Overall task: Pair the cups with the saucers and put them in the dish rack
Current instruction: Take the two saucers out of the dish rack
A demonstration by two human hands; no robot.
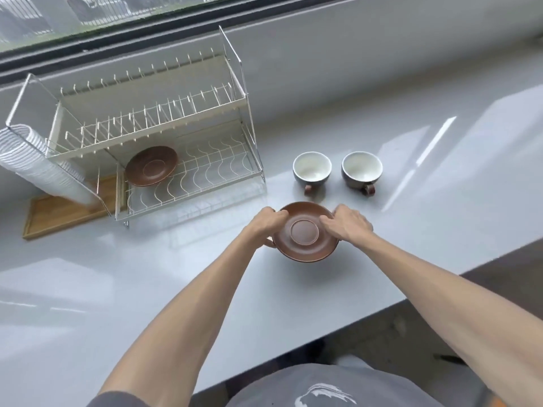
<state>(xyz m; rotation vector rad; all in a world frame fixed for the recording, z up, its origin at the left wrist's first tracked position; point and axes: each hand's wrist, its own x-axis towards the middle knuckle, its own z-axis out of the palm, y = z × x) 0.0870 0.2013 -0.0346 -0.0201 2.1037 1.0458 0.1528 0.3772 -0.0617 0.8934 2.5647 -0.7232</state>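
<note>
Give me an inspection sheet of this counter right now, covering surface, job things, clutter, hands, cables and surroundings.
Surface: glossy white counter, with window reflections.
Job's things: one brown saucer held just above the counter; second saucer lying on the lower tier of the dish rack; two cups, left cup and right cup, upright on the counter, apart, both empty.
Clutter: white ribbed holder hanging on the rack's left end; wooden tray under that end.
Hands: left hand and right hand grip opposite rims of the held saucer.
Cables: nothing seen.
Surroundings: window behind the counter.
</note>
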